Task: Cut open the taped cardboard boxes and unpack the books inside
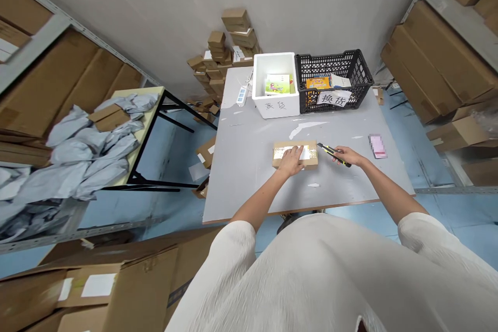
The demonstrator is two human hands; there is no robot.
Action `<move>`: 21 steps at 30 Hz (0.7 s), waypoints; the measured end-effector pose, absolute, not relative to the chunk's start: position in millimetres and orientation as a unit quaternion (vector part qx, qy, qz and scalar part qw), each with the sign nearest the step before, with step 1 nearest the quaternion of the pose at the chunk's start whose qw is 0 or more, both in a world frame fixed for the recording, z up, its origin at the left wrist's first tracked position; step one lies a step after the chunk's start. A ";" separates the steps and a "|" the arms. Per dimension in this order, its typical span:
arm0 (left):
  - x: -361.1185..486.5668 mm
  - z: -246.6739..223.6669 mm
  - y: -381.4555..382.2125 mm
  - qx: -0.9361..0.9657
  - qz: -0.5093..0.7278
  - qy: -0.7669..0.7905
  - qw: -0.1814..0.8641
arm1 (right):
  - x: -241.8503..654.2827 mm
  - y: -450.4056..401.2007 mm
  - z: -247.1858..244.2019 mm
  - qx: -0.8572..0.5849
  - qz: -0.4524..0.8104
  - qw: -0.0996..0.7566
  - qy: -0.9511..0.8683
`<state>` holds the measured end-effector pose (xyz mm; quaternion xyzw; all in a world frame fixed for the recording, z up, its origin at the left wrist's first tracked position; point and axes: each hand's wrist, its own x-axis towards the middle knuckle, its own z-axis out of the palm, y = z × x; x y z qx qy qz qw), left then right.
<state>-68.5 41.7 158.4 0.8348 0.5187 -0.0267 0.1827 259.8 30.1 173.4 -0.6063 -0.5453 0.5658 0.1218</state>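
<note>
A small brown cardboard box (pixel 294 144) with a white label and tape lies on the grey table (pixel 241 176). My left hand (pixel 290 161) rests on its top, fingers stretched out over the label. In my right hand (pixel 346 155) is a black and yellow utility knife (pixel 333 154), gripped by the handle. The knife's tip points left and lies close to the box's right end; whether it touches the cardboard I cannot tell.
Behind the box stand a white foam box (pixel 277 109) and a black plastic crate (pixel 334 106), both holding packaged items. A power strip (pixel 241 96) lies at the back left, a pinkish slip (pixel 377 146) at the right. Grey parcels (pixel 73 148) cover a side table.
</note>
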 end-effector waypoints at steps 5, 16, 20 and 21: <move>-59.2 158.3 50.5 0.800 0.014 0.572 0.184 | 261.2 21.4 177.8 -0.600 0.474 0.122 -0.632; -55.6 141.4 79.5 0.820 -0.016 0.537 0.199 | 257.4 12.4 169.0 -0.566 0.234 0.012 -0.790; -56.9 137.7 68.8 0.819 -0.005 0.540 0.194 | 251.1 10.2 158.6 -0.568 0.230 0.025 -0.790; -56.8 136.8 66.4 0.818 -0.003 0.542 0.192 | 250.3 9.2 156.1 -0.569 0.227 0.031 -0.790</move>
